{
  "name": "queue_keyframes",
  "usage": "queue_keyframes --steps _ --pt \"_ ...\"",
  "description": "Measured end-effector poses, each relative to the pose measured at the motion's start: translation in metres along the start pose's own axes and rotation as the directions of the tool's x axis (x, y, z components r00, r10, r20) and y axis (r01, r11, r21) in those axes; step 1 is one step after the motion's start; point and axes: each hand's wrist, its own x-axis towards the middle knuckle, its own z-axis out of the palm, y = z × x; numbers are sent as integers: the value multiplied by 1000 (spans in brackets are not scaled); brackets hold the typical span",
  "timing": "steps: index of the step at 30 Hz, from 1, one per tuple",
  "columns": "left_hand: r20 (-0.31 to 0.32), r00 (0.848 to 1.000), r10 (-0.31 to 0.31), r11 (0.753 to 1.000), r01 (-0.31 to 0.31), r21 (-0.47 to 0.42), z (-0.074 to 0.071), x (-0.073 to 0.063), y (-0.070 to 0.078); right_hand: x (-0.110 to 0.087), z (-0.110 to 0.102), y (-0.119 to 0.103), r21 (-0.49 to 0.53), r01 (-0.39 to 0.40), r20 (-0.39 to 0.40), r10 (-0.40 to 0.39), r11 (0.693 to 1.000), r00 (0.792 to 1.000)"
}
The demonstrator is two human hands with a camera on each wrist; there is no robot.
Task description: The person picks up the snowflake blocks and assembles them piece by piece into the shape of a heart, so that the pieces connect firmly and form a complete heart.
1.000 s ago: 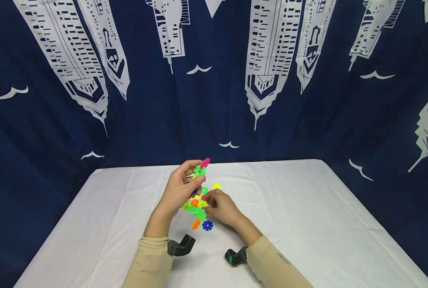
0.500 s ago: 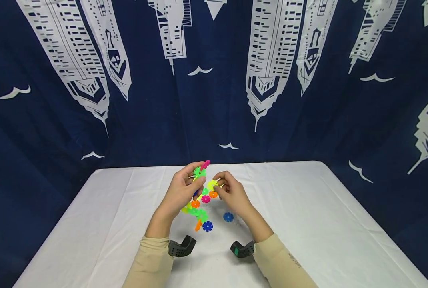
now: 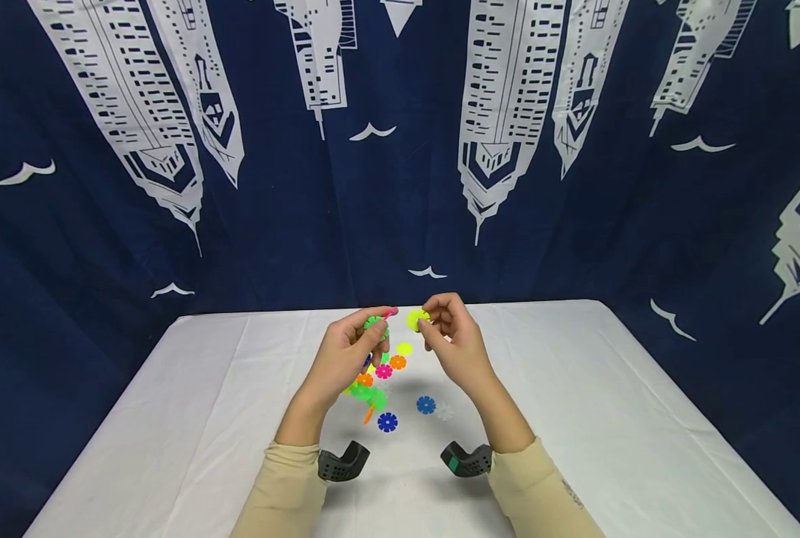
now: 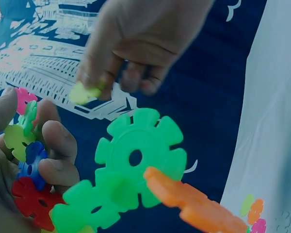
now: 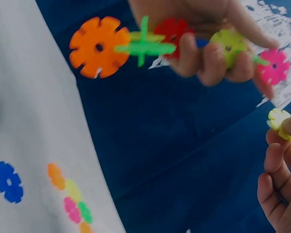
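My left hand (image 3: pixel 336 351) holds a chain of interlocked notched plastic discs, its fingers curled round the upper part. Pink, green, yellow, blue and red discs sit at the hand. Beyond it, a green disc (image 4: pixel 160 145) and an orange end disc (image 5: pixel 99 47) stick out on the lower end. My right hand (image 3: pixel 460 340) pinches a single yellow disc (image 3: pixel 416 320) between thumb and fingertips. That disc is held up across a small gap from the pink disc (image 5: pixel 274 67) at the chain's top end.
Loose discs lie on the white-covered table (image 3: pixel 575 418) below the hands: a blue disc (image 3: pixel 425 405), a clear disc (image 3: pixel 444 412), an orange disc (image 3: pixel 398 362) and several others. A dark blue curtain (image 3: pixel 400 187) hangs behind the table. Each wrist bears a black camera mount (image 3: pixel 344 462).
My right hand has picked the yellow disc from among the loose discs and lifted it up and right, uncovering the blue and clear discs. The left hand keeps its chain, turned slightly.
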Motion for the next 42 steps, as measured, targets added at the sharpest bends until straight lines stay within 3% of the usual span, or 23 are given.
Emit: queue_keyframes --steps 6,16,28,35,42 --pt "28 999 26 1000 -26 1 2 0 0 -1 -5 -16 7 73 -21 -73 997 997" --pt "61 998 33 998 -36 47 4 -2 0 -3 -10 -30 14 123 -18 -123 992 992" --pt "93 991 99 993 -104 56 5 -3 2 -4 -11 -29 -93 214 4 -214 972 977" --pt "74 992 98 991 -104 87 7 -5 7 -6 -5 -31 -66 265 -39 -268 962 963" --pt "40 990 136 982 -140 124 6 -6 10 -8 4 -30 -28 318 -98 -320 948 943"
